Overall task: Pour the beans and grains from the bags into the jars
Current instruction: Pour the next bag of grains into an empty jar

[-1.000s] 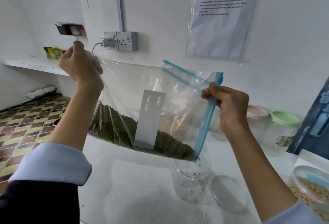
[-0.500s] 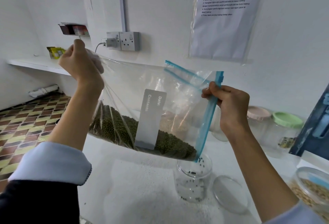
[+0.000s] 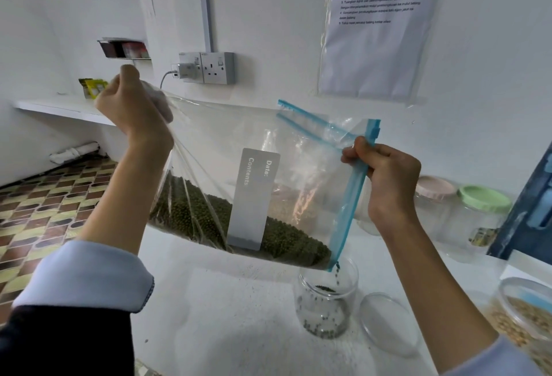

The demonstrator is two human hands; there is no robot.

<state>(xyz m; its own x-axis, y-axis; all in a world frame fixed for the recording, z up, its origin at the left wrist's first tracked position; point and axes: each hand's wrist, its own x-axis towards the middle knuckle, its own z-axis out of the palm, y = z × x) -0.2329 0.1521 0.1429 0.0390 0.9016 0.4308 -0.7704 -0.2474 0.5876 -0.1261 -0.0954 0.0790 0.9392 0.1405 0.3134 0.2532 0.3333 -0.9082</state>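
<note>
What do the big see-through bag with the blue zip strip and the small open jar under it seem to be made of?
Clear zip bag: thin soft plastic film, glossy; it creases and stretches. Small clear open jar: rigid, transparent, shiny; glass or hard plastic, cannot tell which.

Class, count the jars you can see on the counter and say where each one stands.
4: open jar under the bag's corner, pink-lidded and green-lidded by the wall, one at far right. Others may be hidden.

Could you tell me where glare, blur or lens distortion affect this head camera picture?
Head view: glare streaks the clear zip-top plastic bag beside its grey label; falling green beans smear above the small clear glass jar; wide-angle bending curves the white wall shelf; the posted paper sheet is too soft to read.
</note>
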